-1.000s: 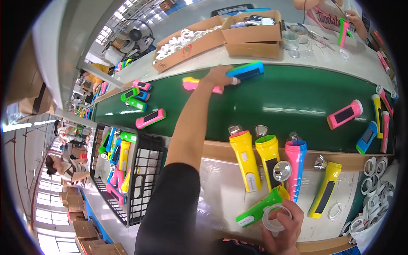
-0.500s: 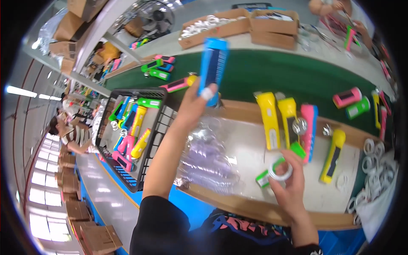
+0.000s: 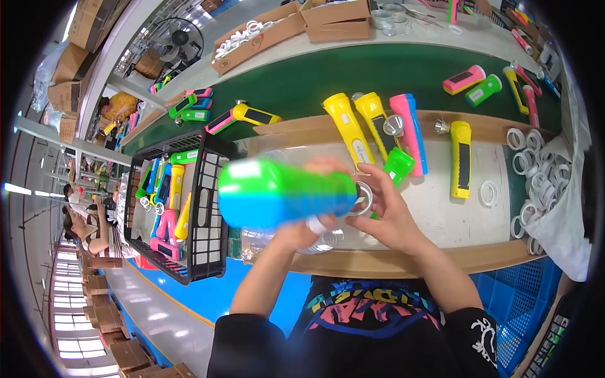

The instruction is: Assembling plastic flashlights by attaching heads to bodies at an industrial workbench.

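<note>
Held level across the middle is a green and blue flashlight (image 3: pixel 271 192), smeared by motion. My left hand (image 3: pixel 299 234) is closed round its middle, with a white wrap on one finger. At the flashlight's right end, my right hand (image 3: pixel 392 217) pinches a white ring (image 3: pixel 363 199) between thumb and fingers, close against that end. Whether the ring touches it I cannot tell. Just beyond my right hand lies a green flashlight (image 3: pixel 398 165). Behind that are yellow flashlights (image 3: pixel 348 129) and a pink and blue one (image 3: pixel 409 133), with a shiny reflector cup (image 3: pixel 394 125) among them.
A black basket (image 3: pixel 208 217) of flashlights stands at left. A cardboard tray (image 3: pixel 435 220) lies before me, with another yellow flashlight (image 3: pixel 460 160). White rings (image 3: pixel 535 170) are heaped at right. More flashlights (image 3: pixel 484 91) lie on the green belt (image 3: pixel 290 79); boxes (image 3: pixel 337 22) stand beyond.
My left hand has brought the flashlight down and turned it level. My right hand has carried the ring to its end. The view has shifted, and the green flashlight lies apart from my right hand.
</note>
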Demonstrator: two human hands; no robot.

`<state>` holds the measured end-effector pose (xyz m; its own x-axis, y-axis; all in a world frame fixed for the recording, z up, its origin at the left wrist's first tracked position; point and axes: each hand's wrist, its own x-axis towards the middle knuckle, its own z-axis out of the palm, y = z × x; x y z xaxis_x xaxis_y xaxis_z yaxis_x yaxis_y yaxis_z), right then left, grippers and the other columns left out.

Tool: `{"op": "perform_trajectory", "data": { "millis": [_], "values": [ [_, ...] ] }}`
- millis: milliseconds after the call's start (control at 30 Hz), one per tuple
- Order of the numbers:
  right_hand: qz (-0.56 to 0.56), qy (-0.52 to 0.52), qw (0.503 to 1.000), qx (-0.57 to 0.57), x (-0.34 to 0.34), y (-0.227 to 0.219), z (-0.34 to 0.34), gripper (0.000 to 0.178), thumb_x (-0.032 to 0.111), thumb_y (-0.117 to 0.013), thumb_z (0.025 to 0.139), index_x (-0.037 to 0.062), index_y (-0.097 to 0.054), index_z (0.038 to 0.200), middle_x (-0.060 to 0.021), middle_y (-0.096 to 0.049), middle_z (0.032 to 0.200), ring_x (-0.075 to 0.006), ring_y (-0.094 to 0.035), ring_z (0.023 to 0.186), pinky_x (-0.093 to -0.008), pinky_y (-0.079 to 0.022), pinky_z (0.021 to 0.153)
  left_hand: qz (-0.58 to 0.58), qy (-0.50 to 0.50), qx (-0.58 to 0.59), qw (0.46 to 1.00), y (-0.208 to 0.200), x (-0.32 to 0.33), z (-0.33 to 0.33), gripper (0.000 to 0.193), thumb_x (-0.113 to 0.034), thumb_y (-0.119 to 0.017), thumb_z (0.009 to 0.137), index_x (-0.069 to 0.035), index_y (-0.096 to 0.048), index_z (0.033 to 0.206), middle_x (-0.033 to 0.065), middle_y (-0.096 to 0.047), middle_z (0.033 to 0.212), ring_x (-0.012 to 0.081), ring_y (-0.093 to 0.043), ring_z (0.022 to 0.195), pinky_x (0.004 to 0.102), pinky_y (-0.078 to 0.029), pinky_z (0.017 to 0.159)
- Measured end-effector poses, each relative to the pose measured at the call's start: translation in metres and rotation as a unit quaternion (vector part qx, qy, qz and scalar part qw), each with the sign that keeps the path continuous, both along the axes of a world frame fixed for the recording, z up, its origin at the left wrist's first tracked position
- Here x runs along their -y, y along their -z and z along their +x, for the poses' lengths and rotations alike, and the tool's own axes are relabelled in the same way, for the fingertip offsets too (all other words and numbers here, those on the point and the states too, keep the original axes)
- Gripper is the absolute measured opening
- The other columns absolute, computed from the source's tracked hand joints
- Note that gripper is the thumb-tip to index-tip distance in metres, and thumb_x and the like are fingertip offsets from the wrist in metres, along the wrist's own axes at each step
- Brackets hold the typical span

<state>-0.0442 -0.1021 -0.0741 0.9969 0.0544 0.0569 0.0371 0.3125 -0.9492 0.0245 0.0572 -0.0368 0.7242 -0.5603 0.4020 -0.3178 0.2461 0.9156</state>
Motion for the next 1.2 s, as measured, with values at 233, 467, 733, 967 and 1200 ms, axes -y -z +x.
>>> {"op": "perform_trajectory", "data": {
  "millis": [233,467,733,967,1200],
  "values": [
    [-0.1,0.003,0.99,0.103,0.005,0.0,-0.001,0.065,0.004,-0.073,0.069,0.0058,-0.04,0.124,-0.012,-0.052,0.116,-0.0216,-0.054,0.109,-0.0333,-0.044,0.089,-0.081,0.118,-0.062,0.988,0.004,0.002,-0.012,0.054,-0.041,-0.072,0.074,-0.019,-0.047,0.117,0.0152,-0.051,0.109,0.0338,-0.054,0.103,0.0449,-0.048,0.086],
    [0.021,-0.056,0.998,0.029,0.014,-0.009,-0.003,0.064,-0.003,-0.067,0.069,0.0029,-0.041,0.127,-0.0038,-0.049,0.112,-0.0132,-0.049,0.096,-0.0266,-0.043,0.087,0.002,-0.023,0.16,0.987,0.008,-0.016,-0.005,0.064,-0.053,-0.068,0.073,-0.016,-0.042,0.118,0.0181,-0.057,0.113,0.0344,-0.052,0.108,0.0461,-0.04,0.092],
    [0.121,-0.11,0.986,0.014,0.011,-0.009,-0.005,0.064,-0.005,-0.07,0.07,0.0046,-0.041,0.126,-0.0075,-0.045,0.126,-0.0187,-0.042,0.121,-0.0333,-0.035,0.103,-0.015,0.059,0.09,0.994,0.001,-0.004,-0.028,0.053,-0.031,-0.07,0.076,-0.013,-0.042,0.117,0.0254,-0.048,0.122,0.0369,-0.048,0.114,0.0442,-0.042,0.093],
    [-0.033,-0.121,0.992,0.004,0.018,-0.012,-0.004,0.057,-0.002,-0.072,0.07,0.0047,-0.044,0.12,-0.0083,-0.048,0.123,-0.0178,-0.044,0.118,-0.0328,-0.035,0.101,-0.045,0.001,-0.051,0.998,-0.002,0.0,-0.041,0.062,-0.051,-0.071,0.07,-0.016,-0.042,0.113,0.0275,-0.045,0.128,0.0368,-0.047,0.118,0.0442,-0.04,0.097],
    [-0.019,-0.129,0.99,0.055,0.027,-0.011,-0.005,0.051,0.007,-0.073,0.071,0.0056,-0.048,0.115,-0.0042,-0.054,0.107,-0.01,-0.05,0.096,-0.025,-0.041,0.083,-0.021,-0.158,-0.073,0.985,-0.009,-0.023,-0.039,0.052,-0.032,-0.076,0.071,-0.003,-0.055,0.109,0.0109,-0.052,0.109,0.0223,-0.052,0.101,0.0353,-0.043,0.088]
  ]
}}
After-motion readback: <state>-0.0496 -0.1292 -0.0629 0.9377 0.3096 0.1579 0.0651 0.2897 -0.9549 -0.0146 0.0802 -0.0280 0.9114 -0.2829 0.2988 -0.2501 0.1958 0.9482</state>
